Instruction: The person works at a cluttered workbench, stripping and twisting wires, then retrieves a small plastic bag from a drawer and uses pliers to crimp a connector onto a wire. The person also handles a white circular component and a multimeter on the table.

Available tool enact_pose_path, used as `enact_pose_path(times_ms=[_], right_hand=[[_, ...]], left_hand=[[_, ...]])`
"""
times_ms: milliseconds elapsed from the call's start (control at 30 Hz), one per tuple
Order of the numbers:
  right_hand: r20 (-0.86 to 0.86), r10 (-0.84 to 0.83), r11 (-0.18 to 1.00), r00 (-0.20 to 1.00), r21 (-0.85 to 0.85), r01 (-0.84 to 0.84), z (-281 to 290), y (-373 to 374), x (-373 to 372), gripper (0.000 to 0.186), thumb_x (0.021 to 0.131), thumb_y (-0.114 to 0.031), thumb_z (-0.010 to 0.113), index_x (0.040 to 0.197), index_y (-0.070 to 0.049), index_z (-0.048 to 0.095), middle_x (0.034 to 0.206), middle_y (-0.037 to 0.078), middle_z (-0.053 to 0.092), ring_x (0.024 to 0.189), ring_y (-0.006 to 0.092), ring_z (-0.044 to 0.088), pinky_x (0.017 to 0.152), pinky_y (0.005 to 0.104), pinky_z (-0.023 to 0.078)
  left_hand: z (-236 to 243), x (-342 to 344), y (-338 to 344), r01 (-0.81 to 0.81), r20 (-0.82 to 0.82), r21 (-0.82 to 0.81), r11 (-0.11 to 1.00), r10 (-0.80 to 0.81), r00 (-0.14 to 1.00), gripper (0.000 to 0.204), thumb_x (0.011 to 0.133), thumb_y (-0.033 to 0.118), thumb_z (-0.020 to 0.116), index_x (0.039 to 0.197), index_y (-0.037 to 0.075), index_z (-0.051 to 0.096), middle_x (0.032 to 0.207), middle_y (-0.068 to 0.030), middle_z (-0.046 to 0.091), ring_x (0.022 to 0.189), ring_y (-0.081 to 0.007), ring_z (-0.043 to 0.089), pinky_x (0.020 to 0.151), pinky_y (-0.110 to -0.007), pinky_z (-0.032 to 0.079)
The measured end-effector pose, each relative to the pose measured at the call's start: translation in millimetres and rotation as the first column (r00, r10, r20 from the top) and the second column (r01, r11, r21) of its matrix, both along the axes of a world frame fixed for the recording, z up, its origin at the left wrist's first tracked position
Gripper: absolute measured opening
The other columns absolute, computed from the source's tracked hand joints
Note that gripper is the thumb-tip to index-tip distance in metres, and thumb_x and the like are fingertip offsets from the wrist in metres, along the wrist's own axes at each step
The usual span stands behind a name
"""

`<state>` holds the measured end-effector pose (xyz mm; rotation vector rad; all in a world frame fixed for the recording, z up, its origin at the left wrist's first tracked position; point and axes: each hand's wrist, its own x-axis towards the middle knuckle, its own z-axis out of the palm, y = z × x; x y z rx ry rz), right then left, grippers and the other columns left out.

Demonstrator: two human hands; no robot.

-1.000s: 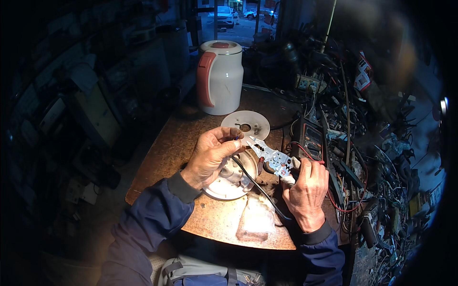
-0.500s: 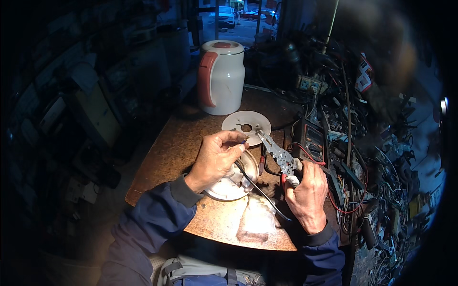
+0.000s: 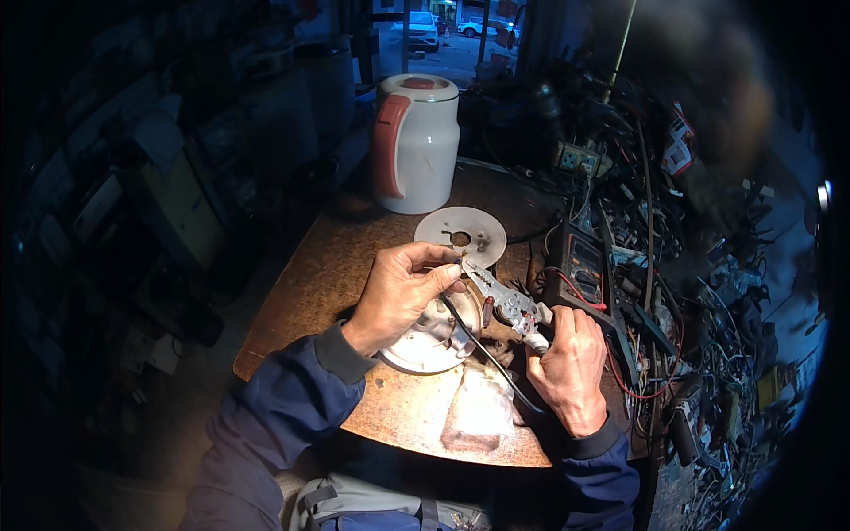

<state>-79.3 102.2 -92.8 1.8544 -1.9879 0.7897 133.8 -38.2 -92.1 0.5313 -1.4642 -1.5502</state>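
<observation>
My left hand point(image 3: 398, 292) is closed in a pinch on the end of a black cable point(image 3: 471, 336), whose rest hangs down toward the right. In my right hand point(image 3: 571, 367) are wire strippers point(image 3: 505, 303), gripped by the handles. Their jaw tips meet the wire end at my left fingertips; whether they bite on it is too small to tell. Below my left hand lies a round white base point(image 3: 421, 356), partly covered by the hand and cable. A flat white disc point(image 3: 485, 232) with a hole in its middle rests just beyond.
A white jug point(image 3: 429, 159) with a red handle stands at the back of the wooden table point(image 3: 297, 314). Toward the right are a multimeter point(image 3: 580, 265) with a red lead and a heap of tangled cables point(image 3: 708, 354). A clear plastic bag point(image 3: 478, 407) lies near the front edge.
The wire strippers have swung left and down, from over the disc to the wire end at my left fingertips. My left hand has stayed nearly in place.
</observation>
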Motion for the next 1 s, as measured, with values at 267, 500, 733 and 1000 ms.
enact_pose_path(times_ms=[267, 500, 733, 1000], right_hand=[[0.002, 0.025, 0.999, 1.000, -0.031, -0.025, -5, -2, -5, 0.045, 0.063, -0.005, 0.077, 0.105, 0.001, 0.061, 0.090, 0.018, 0.061, 0.084, 0.0395, 0.061, 0.076, 0.0462, 0.049], [-0.020, 0.082, 0.993, 0.996, -0.079, -0.083, -5, -3, -9, 0.047, 0.061, -0.005, 0.077, 0.105, 0.001, 0.061, 0.089, 0.018, 0.060, 0.084, 0.0392, 0.061, 0.076, 0.0454, 0.049], [-0.046, 0.099, 0.991, 0.994, -0.083, -0.103, -7, -3, -13, 0.051, 0.058, -0.003, 0.072, 0.107, 0.002, 0.061, 0.090, 0.017, 0.058, 0.084, 0.0374, 0.059, 0.078, 0.0448, 0.048], [-0.045, 0.126, 0.987, 0.991, -0.093, -0.130, -7, -4, -14, 0.050, 0.057, 0.000, 0.070, 0.106, -0.001, 0.061, 0.087, 0.016, 0.056, 0.082, 0.0366, 0.058, 0.076, 0.0448, 0.047]], left_hand=[[1, 3, -1, 0.151, -0.132, 0.123, 0.981, -0.134, 0.982, 0.017, 0.098, 0.008, 0.067, 0.113, 0.000, 0.066, 0.096, -0.0086, 0.072, 0.085, -0.0124, 0.070, 0.079, -0.025, 0.059], [3, 9, -5, 0.328, -0.248, 0.204, 0.923, -0.275, 0.929, 0.016, 0.099, 0.007, 0.065, 0.113, -0.001, 0.066, 0.092, -0.0079, 0.070, 0.086, -0.0137, 0.069, 0.082, -0.029, 0.060], [9, 11, -3, 0.361, -0.234, 0.246, 0.900, -0.306, 0.923, 0.016, 0.099, 0.008, 0.064, 0.112, -0.003, 0.065, 0.090, -0.0070, 0.069, 0.086, -0.0143, 0.069, 0.088, -0.031, 0.059], [9, 17, -8, 0.448, -0.218, 0.299, 0.843, -0.396, 0.892, 0.017, 0.102, 0.011, 0.060, 0.110, -0.003, 0.065, 0.089, -0.0061, 0.069, 0.084, -0.0133, 0.067, 0.090, -0.031, 0.057]])
